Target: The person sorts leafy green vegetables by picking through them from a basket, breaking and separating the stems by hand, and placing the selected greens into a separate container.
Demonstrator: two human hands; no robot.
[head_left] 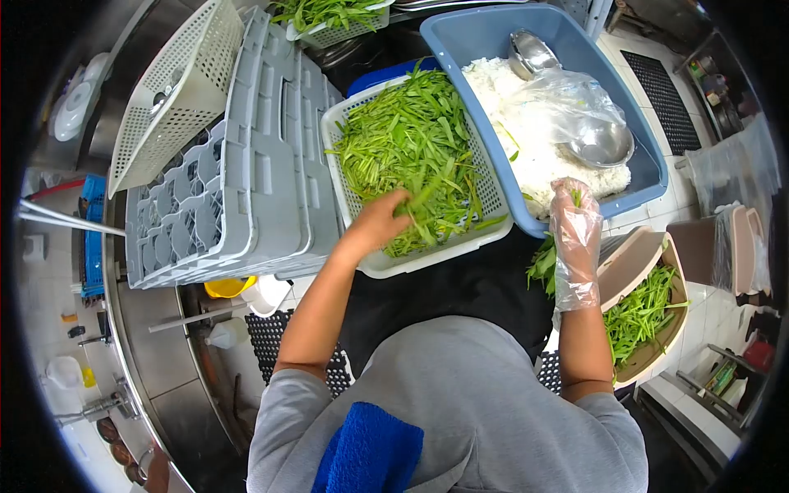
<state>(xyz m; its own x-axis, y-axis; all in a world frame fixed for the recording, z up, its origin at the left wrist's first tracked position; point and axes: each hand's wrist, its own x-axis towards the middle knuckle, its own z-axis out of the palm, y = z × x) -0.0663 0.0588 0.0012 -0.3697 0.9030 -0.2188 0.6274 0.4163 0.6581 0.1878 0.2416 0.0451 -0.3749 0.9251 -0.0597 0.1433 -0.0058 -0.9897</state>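
My bare left hand is at the lower part of a white perforated basket, its thumb and fingers closing on some of the cut green leafy stems that fill it. My right hand, in a clear plastic glove, is closed round a bunch of greens whose leaves hang out on its left side. It is by the near edge of a blue tub. White rice lies in the tub, with two metal bowls and a clear plastic bag on it.
Right of my right arm, a beige bin holds more green stems. Grey glass racks are stacked on the left, with a tilted cream basket on them. Another basket of greens is at the top. A metal counter runs down the left.
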